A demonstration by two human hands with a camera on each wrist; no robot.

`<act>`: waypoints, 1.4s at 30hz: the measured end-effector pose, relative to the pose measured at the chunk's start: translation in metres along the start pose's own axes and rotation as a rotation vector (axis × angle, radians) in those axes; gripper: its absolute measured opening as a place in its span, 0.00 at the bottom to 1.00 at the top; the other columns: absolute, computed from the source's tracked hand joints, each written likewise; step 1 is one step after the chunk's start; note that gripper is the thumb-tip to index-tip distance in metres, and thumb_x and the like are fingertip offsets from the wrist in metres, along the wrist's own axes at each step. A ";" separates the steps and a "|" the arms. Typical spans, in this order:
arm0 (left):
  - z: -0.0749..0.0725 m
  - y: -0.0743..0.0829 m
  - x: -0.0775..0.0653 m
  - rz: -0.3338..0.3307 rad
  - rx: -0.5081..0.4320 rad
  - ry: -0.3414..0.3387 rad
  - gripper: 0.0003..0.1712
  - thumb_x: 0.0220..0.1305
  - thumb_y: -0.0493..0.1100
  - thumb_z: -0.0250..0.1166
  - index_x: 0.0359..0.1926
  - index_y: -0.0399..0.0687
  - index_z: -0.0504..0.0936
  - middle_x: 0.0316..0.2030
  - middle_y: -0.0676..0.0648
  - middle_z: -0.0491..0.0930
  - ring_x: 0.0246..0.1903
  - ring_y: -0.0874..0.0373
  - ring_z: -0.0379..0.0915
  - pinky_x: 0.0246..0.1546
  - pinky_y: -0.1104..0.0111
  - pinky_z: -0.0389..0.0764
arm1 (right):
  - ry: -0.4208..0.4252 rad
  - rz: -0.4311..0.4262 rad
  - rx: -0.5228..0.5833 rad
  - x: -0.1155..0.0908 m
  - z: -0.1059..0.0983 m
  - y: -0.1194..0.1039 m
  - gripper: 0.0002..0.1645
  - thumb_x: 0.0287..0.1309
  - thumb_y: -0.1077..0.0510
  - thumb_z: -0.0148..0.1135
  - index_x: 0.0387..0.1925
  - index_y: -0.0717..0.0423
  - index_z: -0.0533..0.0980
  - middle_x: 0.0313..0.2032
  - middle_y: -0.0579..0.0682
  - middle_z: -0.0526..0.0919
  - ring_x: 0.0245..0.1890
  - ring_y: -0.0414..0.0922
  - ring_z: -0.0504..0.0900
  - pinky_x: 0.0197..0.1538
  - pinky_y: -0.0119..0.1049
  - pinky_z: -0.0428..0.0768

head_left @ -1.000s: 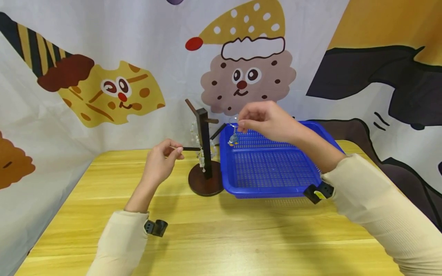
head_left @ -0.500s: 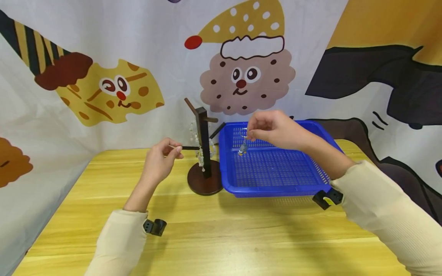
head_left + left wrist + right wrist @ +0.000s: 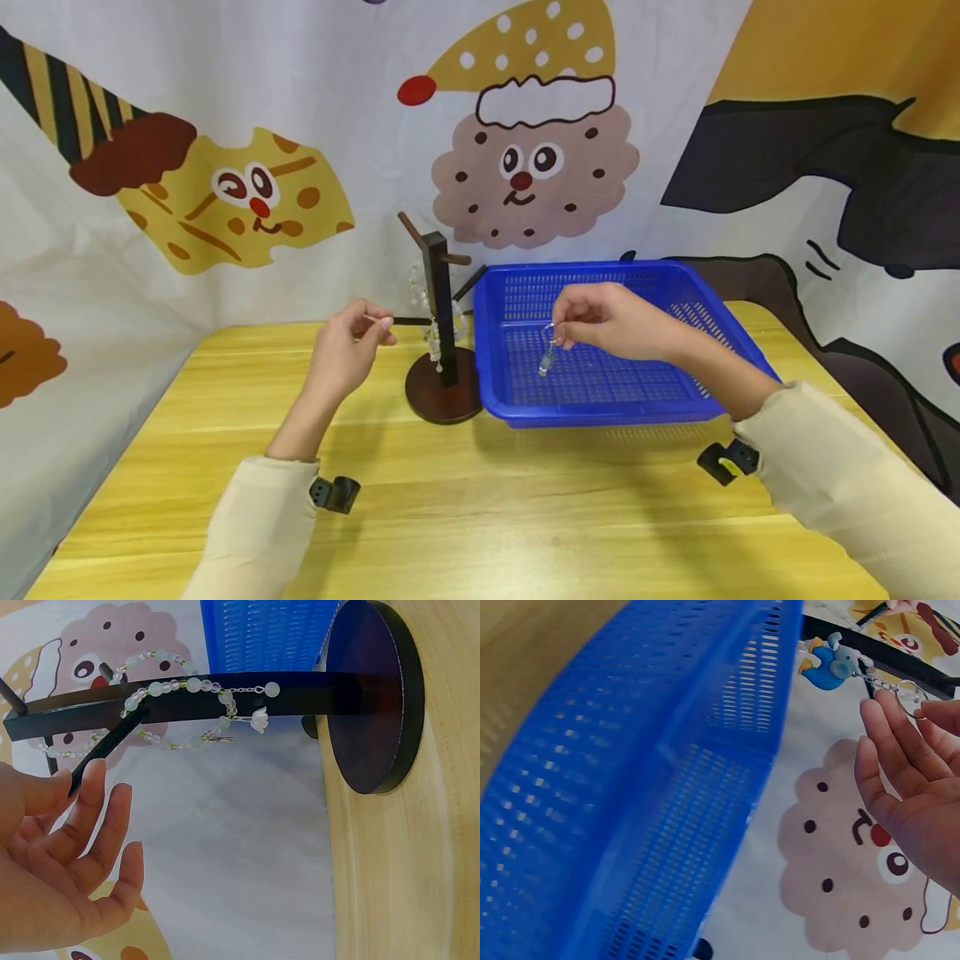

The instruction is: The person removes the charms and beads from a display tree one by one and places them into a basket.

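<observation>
The right hand [image 3: 618,321] pinches the ring of a keychain [image 3: 547,362] between thumb and finger, the other fingers loosely bent; its charm dangles just below them, over the blue basket [image 3: 600,412]. Setting it down there seems the step in hand, calling for lowering, then release. Left of the basket, the left hand [image 3: 347,346] pinches a peg [image 3: 412,322] of the bracelet-hung stand [image 3: 444,379].

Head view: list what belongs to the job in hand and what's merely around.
Likely in the job:
keychain, pinched by the right fingers
dark rack, a peg in the left fingers
beaded bracelets on the rack
blue basket

Merely around:
cartoon cloth
wrist cameras
table
</observation>
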State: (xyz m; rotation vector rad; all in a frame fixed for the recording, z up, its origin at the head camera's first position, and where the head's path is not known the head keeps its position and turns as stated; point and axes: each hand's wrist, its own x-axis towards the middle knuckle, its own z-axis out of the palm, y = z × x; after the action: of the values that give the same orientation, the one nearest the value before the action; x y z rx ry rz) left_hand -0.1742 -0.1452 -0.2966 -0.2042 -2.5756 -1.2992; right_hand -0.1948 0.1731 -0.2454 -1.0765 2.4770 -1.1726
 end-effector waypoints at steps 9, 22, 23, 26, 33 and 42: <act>0.000 0.001 0.000 -0.005 0.007 0.000 0.10 0.67 0.40 0.53 0.40 0.38 0.77 0.28 0.41 0.81 0.34 0.46 0.77 0.29 0.64 0.68 | -0.044 0.014 0.085 -0.010 0.013 0.019 0.03 0.60 0.71 0.51 0.32 0.64 0.72 0.28 0.50 0.81 0.29 0.44 0.79 0.37 0.36 0.78; -0.001 0.002 -0.001 -0.005 0.009 0.005 0.09 0.67 0.40 0.54 0.40 0.38 0.77 0.27 0.42 0.81 0.33 0.47 0.77 0.28 0.64 0.67 | -0.087 0.037 0.084 -0.017 0.033 0.034 0.04 0.60 0.70 0.51 0.31 0.63 0.71 0.28 0.53 0.81 0.30 0.45 0.79 0.33 0.35 0.76; -0.001 0.002 -0.001 -0.005 0.009 0.006 0.09 0.67 0.40 0.54 0.40 0.38 0.77 0.27 0.42 0.81 0.33 0.47 0.77 0.27 0.64 0.67 | -0.089 0.042 0.086 -0.017 0.035 0.034 0.03 0.60 0.70 0.51 0.31 0.62 0.70 0.28 0.54 0.81 0.30 0.46 0.79 0.33 0.36 0.76; -0.001 0.002 -0.001 -0.001 0.011 0.007 0.09 0.67 0.40 0.54 0.40 0.38 0.77 0.27 0.42 0.81 0.33 0.47 0.78 0.28 0.64 0.67 | -0.097 0.060 0.086 -0.018 0.038 0.036 0.03 0.60 0.70 0.52 0.31 0.62 0.70 0.27 0.55 0.80 0.30 0.51 0.79 0.32 0.36 0.75; 0.000 0.002 -0.001 0.008 0.015 0.007 0.09 0.67 0.40 0.53 0.40 0.38 0.77 0.27 0.42 0.81 0.32 0.48 0.78 0.28 0.64 0.67 | -0.113 0.065 0.073 -0.019 0.044 0.041 0.03 0.59 0.70 0.53 0.30 0.62 0.70 0.26 0.50 0.81 0.31 0.46 0.80 0.32 0.37 0.75; 0.000 0.002 -0.001 -0.003 0.011 -0.001 0.10 0.67 0.40 0.53 0.40 0.38 0.77 0.27 0.42 0.81 0.32 0.48 0.77 0.28 0.64 0.67 | -0.133 0.070 0.087 -0.018 0.039 0.039 0.04 0.59 0.70 0.52 0.36 0.63 0.72 0.30 0.52 0.81 0.33 0.52 0.80 0.38 0.38 0.78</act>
State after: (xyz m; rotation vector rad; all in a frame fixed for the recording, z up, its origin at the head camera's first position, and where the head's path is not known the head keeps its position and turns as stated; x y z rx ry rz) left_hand -0.1728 -0.1442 -0.2957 -0.1992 -2.5842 -1.2860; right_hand -0.1848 0.1788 -0.3026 -1.0024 2.3214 -1.1390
